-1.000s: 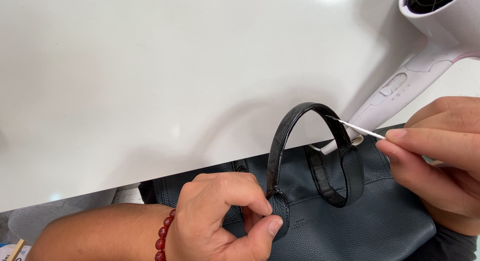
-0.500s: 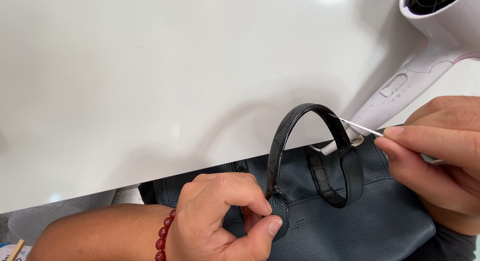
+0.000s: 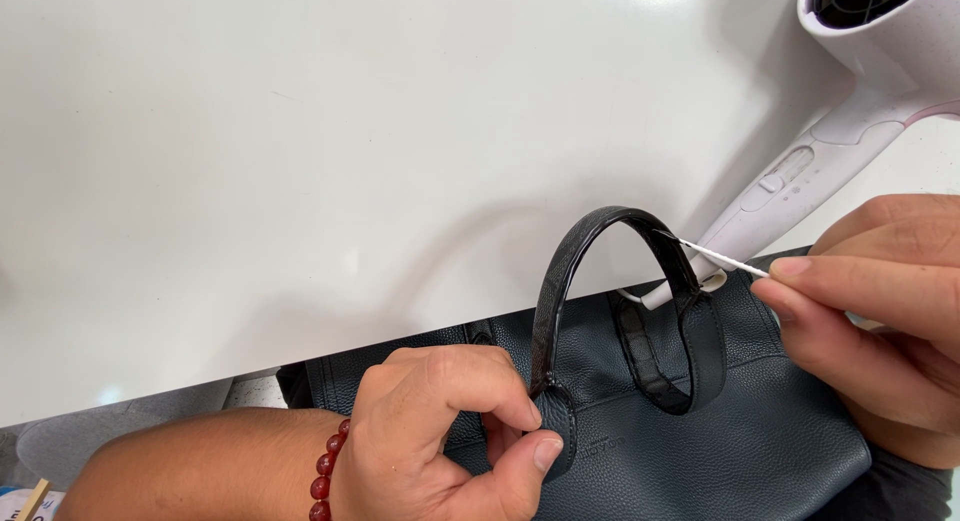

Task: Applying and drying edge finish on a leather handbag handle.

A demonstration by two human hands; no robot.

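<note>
A dark blue leather bag (image 3: 740,451) lies at the near edge of a white table (image 3: 300,161), its black arched handle (image 3: 600,226) standing up. My left hand (image 3: 450,436), with a red bead bracelet (image 3: 325,471) on the wrist, pinches the base of the handle's left end. My right hand (image 3: 870,311) holds a thin white stick (image 3: 720,258) between thumb and fingers. The stick's tip touches the upper right side of the handle.
A white hair dryer (image 3: 860,91) lies on the table at the upper right, its grip pointing down toward the bag. A wooden stick tip (image 3: 35,498) shows at the bottom left corner.
My right hand has slid the white stick slightly left along the handle. My left hand keeps its pinch on the handle base.
</note>
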